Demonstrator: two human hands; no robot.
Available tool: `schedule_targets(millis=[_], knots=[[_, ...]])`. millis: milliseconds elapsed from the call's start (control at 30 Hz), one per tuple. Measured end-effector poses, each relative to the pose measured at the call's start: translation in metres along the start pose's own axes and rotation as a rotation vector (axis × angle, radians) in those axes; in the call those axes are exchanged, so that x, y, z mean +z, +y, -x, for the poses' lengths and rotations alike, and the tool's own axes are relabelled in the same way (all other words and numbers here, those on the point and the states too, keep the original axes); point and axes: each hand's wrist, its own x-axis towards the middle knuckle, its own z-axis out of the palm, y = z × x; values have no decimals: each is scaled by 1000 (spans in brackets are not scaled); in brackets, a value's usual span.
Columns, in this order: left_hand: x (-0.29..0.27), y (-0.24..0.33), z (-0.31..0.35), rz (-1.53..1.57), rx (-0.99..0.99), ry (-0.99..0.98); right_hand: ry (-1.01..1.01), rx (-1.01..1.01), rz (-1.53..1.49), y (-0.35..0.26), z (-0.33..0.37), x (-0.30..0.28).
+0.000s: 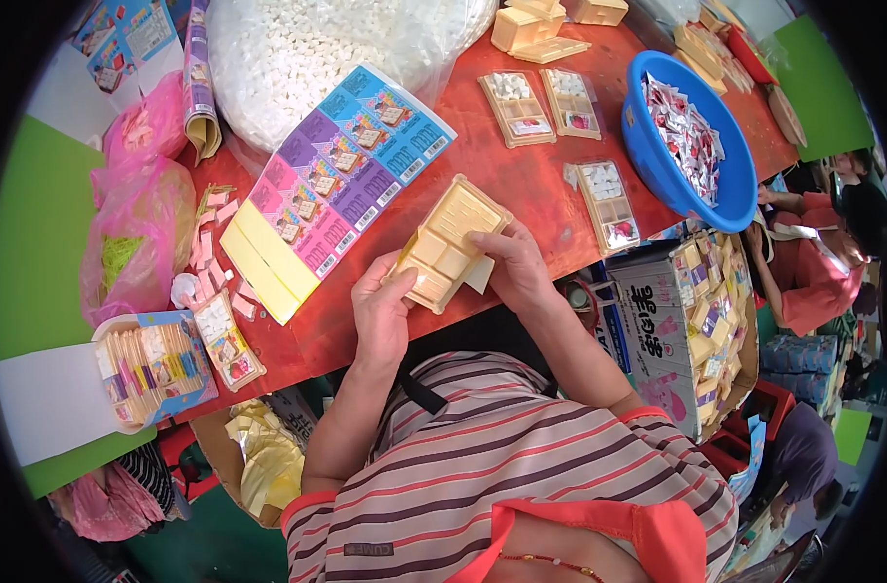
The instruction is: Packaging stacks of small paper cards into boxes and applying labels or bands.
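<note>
A cream plastic tray (pixel 450 236) with moulded compartments is held tilted over the table's front edge. My left hand (pixel 379 309) grips its lower left side with the thumb on top. My right hand (pixel 517 260) has its thumb on the right side and its fingers beneath. A small pale flap (pixel 479 275) shows under the tray by my right hand; its kind is unclear. Just beyond the tray lies a printed sheet of pink, purple and blue labels (pixel 351 160) with a yellow strip (pixel 269 260). To its lower left, a filled tray (pixel 228 342) holds white pieces and a red-printed packet.
Filled trays (pixel 517 109) lie at the back and right of the red table (pixel 405 209). A blue basin (pixel 638 146) of small sachets stands far right. White pieces fill a big clear bag (pixel 337 49). A display box (pixel 193 374) sits left; a carton (pixel 652 330) of trays stands right.
</note>
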Motion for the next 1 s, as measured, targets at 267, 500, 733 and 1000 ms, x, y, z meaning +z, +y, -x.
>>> schedule_targets(millis=[267, 500, 733, 1000], knots=[[2, 15, 7, -736, 494, 8, -60, -36, -56, -21, -5, -2], [-2, 9, -5, -373, 383, 121, 176, -520, 745, -11, 27, 0], [-2, 3, -4, -30, 68, 43, 84, -810, 1186, -39, 33, 1], [-1, 4, 4, -206, -231, -86, -497, -744, 1773, -66, 22, 39]])
